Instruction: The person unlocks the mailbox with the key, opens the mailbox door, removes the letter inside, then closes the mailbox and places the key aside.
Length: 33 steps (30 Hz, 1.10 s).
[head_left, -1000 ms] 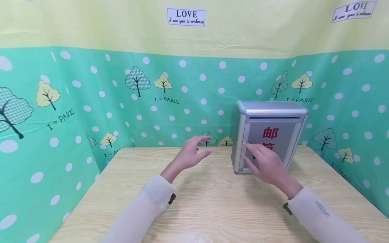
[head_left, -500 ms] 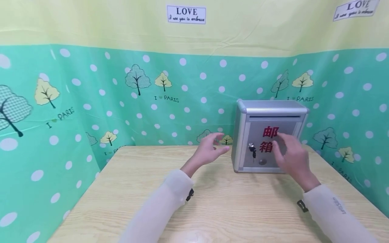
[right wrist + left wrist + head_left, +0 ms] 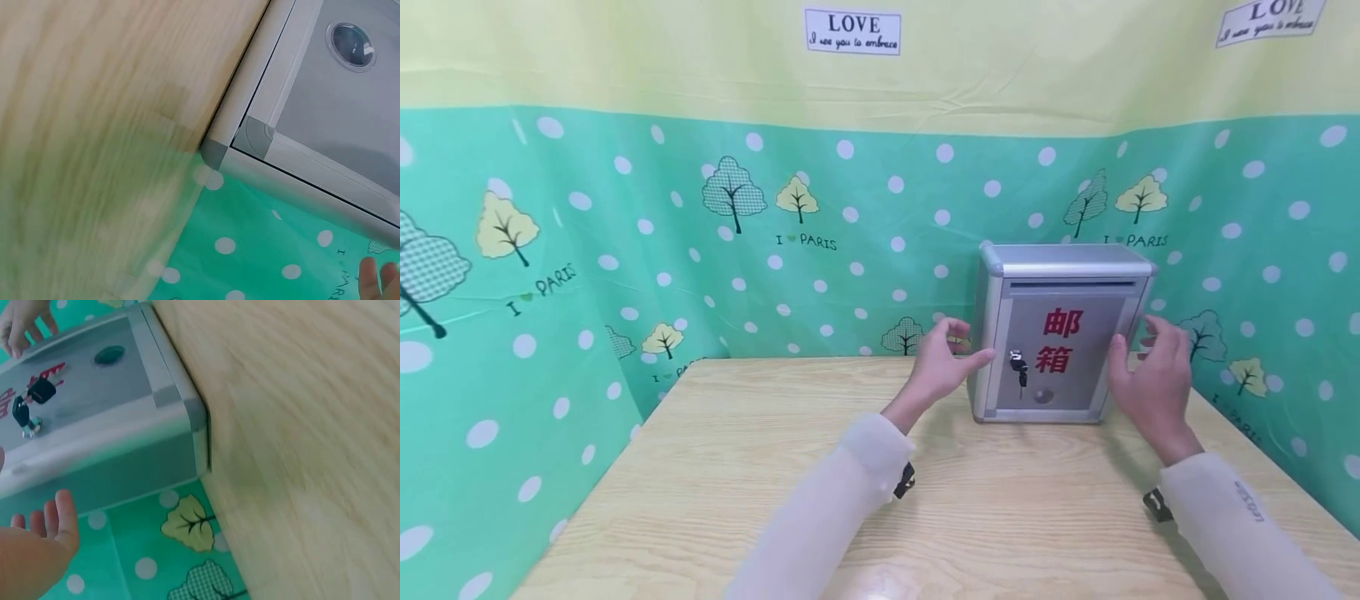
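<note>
A silver metal mailbox (image 3: 1075,271) with red characters stands upright at the back right of the table. From the lock on its door hangs a key (image 3: 1021,371) with a black head, beside a small round window (image 3: 1043,397). My left hand (image 3: 942,365) is at the box's left side, fingers relaxed and thumb near the front edge. On the opposite side is my right hand (image 3: 1156,382), its thumb close to the right front edge. In the left wrist view, a gap shows between my left fingers (image 3: 64,515) and the box's side wall. Contact on the right side is unclear.
The wooden table (image 3: 760,467) stretches left and forward of the mailbox. A green and yellow patterned curtain (image 3: 820,200) hangs behind the table and along both sides, close behind the box. A narrow slot (image 3: 1071,287) runs across the upper front of the mailbox.
My right hand has moved right, from in front of the mailbox door to its right side, uncovering the key and characters. My left hand has moved right to the box's left side.
</note>
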Each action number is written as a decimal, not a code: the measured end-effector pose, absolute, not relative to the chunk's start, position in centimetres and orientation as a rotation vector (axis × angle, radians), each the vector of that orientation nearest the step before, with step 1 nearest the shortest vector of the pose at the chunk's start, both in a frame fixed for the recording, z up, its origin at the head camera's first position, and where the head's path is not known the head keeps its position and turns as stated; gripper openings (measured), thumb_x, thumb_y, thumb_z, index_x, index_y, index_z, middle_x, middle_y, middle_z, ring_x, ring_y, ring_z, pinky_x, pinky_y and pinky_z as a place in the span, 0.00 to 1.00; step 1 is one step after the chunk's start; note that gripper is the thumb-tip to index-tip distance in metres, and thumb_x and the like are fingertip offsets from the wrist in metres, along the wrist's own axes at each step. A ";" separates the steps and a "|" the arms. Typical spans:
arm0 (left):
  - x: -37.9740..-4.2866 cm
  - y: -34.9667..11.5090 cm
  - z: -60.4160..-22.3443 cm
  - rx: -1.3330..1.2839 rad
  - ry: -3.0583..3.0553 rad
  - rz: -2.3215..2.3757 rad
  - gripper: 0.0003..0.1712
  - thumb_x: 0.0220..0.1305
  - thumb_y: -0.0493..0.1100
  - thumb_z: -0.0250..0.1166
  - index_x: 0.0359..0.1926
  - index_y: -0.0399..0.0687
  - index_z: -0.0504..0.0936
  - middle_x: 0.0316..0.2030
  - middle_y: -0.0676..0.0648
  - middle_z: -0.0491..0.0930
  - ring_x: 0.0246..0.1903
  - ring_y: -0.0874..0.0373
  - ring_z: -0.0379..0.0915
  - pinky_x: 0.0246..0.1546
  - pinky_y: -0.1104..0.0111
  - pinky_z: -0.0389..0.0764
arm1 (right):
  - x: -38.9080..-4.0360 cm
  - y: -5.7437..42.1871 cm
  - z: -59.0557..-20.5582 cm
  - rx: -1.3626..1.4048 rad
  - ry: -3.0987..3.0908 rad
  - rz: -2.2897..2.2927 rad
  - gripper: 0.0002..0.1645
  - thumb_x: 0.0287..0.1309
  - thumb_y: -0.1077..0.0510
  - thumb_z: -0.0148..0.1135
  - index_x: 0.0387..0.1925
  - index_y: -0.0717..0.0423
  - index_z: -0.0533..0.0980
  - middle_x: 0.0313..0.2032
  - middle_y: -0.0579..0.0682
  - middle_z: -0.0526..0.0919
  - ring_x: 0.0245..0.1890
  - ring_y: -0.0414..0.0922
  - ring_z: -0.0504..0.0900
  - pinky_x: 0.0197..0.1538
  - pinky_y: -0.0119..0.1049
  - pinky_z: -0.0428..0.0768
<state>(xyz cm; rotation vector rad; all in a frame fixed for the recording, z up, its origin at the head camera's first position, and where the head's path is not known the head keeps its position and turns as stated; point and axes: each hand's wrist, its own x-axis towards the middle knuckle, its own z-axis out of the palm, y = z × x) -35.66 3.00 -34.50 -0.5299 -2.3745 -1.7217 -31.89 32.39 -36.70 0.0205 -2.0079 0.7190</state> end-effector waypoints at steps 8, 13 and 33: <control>-35.0 4.7 -34.7 -0.410 -2.266 -1.826 0.32 0.54 0.51 0.80 0.55 0.50 0.76 0.51 0.49 0.80 0.49 0.57 0.79 0.49 0.67 0.85 | -32.1 33.0 -36.9 0.013 -2.106 0.925 0.35 0.74 0.48 0.55 0.72 0.64 0.61 0.59 0.66 0.69 0.54 0.62 0.75 0.50 0.36 0.79; -34.8 5.6 -35.2 -0.362 -2.190 -1.857 0.26 0.55 0.46 0.80 0.51 0.49 0.77 0.44 0.52 0.80 0.44 0.59 0.79 0.48 0.69 0.84 | -32.3 32.9 -37.3 0.031 -2.164 0.929 0.36 0.76 0.47 0.52 0.73 0.66 0.59 0.60 0.69 0.68 0.59 0.66 0.71 0.58 0.67 0.76; -33.7 8.0 -35.6 -0.240 -2.065 -1.764 0.18 0.58 0.38 0.77 0.45 0.46 0.78 0.40 0.53 0.78 0.41 0.61 0.75 0.44 0.73 0.82 | -30.9 31.9 -35.8 -0.067 -2.335 1.037 0.36 0.78 0.58 0.50 0.75 0.70 0.48 0.64 0.75 0.63 0.61 0.70 0.69 0.58 0.65 0.79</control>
